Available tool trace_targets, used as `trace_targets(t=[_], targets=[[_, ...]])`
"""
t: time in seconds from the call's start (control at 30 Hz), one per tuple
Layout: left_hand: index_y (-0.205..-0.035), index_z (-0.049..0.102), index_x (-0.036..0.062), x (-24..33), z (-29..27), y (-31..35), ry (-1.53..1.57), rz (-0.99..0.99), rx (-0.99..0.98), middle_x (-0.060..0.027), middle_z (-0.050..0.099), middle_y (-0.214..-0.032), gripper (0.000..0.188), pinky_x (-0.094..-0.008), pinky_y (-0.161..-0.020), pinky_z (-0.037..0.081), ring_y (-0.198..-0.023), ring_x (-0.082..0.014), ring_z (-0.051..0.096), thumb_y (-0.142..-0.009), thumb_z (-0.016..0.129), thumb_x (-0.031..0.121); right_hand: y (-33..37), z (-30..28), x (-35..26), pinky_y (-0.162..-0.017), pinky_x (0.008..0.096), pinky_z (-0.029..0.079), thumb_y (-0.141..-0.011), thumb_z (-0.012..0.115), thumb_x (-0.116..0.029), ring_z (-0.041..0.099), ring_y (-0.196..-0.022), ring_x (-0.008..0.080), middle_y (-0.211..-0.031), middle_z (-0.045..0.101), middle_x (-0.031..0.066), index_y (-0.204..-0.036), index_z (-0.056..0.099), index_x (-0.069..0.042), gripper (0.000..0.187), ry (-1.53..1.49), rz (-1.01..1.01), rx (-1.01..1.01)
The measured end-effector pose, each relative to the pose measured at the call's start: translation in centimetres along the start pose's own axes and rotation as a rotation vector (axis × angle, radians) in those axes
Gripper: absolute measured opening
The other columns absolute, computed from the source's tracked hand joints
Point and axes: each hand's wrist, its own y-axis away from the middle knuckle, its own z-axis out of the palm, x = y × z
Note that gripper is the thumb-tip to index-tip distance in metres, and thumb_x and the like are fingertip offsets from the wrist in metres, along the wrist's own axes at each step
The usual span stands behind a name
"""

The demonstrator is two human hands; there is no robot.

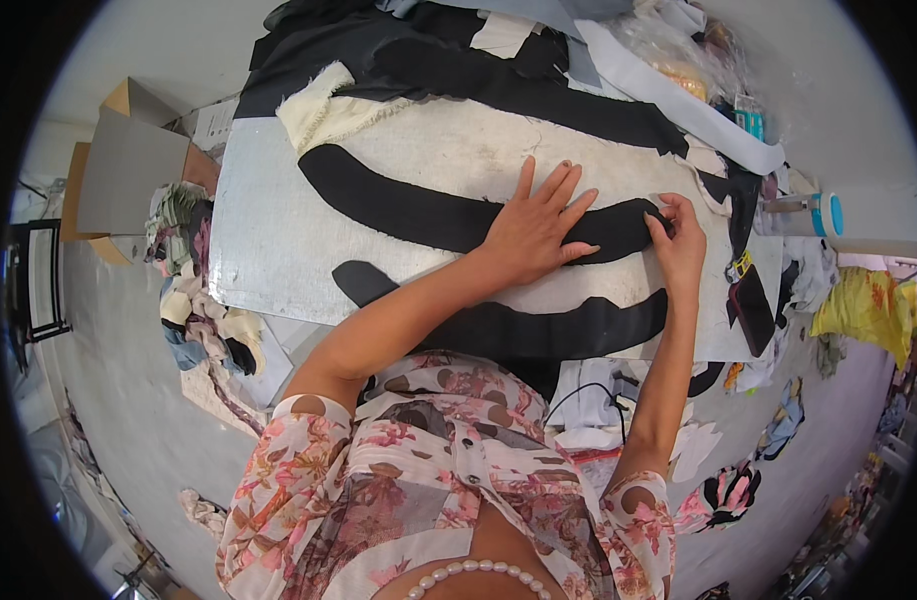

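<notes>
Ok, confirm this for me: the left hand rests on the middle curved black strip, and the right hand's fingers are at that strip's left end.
Wrong end: the head view shows the right hand at the strip's right end. The left hand does rest on the middle curved black strip.

A: Is it bright?
B: Yes, the light is soft; the table (pixel 263 200) shines a bit on its left side; I can't tell where the light starts.
A: Any shadows?
B: Only faint ones; the black strip (pixel 408 212) is too dark to show much.
A: Blurry?
B: The left hand (pixel 538 225) and right hand (pixel 683 240) look clear; the floor (pixel 128 350) bends and gets fuzzy outward; the corners go black.
</notes>
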Motion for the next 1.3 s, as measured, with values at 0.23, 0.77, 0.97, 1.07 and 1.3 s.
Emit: trace_targets(t=[0.23,0.77,0.97,1.07,1.3], targets=[[-0.148,0.039,0.0132,0.0,0.0,0.1,-0.038,0.019,0.008,-0.0165,0.032,-0.154,0.072,-0.0579,-0.117,0.010,-0.146,-0.0296,0.023,-0.095,0.039,0.061,-1.3,-0.2,-0.4,-0.055,0.0230,0.039,-0.091,0.068,-0.022,0.049,-0.060,0.0062,-0.071,0.059,-0.0014,-0.089,0.064,-0.004,0.019,-0.356,0.036,0.013],[-0.121,0.064,0.0081,-7.6,-7.7,11.7,0.454,-0.241,0.535,-0.0132,0.063,-0.125,0.039,-0.0491,-0.107,0.034,-0.131,-0.0354,0.049,-0.083,0.072,0.012,7.9,2.5,-12.1,-0.058,0.0282,0.047,-0.080,0.073,-0.010,0.059,-0.063,0.0170,-0.079,0.065,0.0063,-0.089,0.067,-0.002,0.014,-0.234,-0.281,-0.532],[-0.124,0.061,0.0122,-6.0,-6.9,18.9,0.234,-0.207,0.251,-0.0100,0.054,-0.138,0.046,-0.0594,-0.112,0.023,-0.138,-0.0317,0.041,-0.080,0.075,0.015,9.3,5.2,-12.0,-0.060,0.0301,0.048,-0.078,0.074,-0.013,0.059,-0.067,0.0204,-0.077,0.064,0.0072,-0.085,0.066,-0.001,0.016,0.009,-0.498,-0.565],[-0.131,0.056,0.0121,-5.7,-6.2,19.1,0.186,-0.217,0.152,-0.0107,0.044,-0.148,0.054,-0.0603,-0.114,0.017,-0.143,-0.0310,0.033,-0.081,0.074,0.016,8.7,4.7,-11.0,-0.061,0.0266,0.046,-0.080,0.072,-0.009,0.058,-0.065,0.0148,-0.075,0.064,0.0049,-0.083,0.066,0.001,0.012,-0.172,-0.312,-0.605],[-0.134,0.055,0.0098,-3.5,-8.1,16.6,0.542,-0.280,0.347,-0.0099,0.057,-0.136,0.062,-0.0437,-0.103,0.039,-0.129,-0.0286,0.050,-0.077,0.079,0.015,7.1,1.6,-11.7,-0.064,0.0212,0.043,-0.085,0.069,-0.006,0.054,-0.070,0.0041,-0.075,0.062,-0.0019,-0.086,0.066,0.003,0.009,-0.486,-0.018,-0.584]])
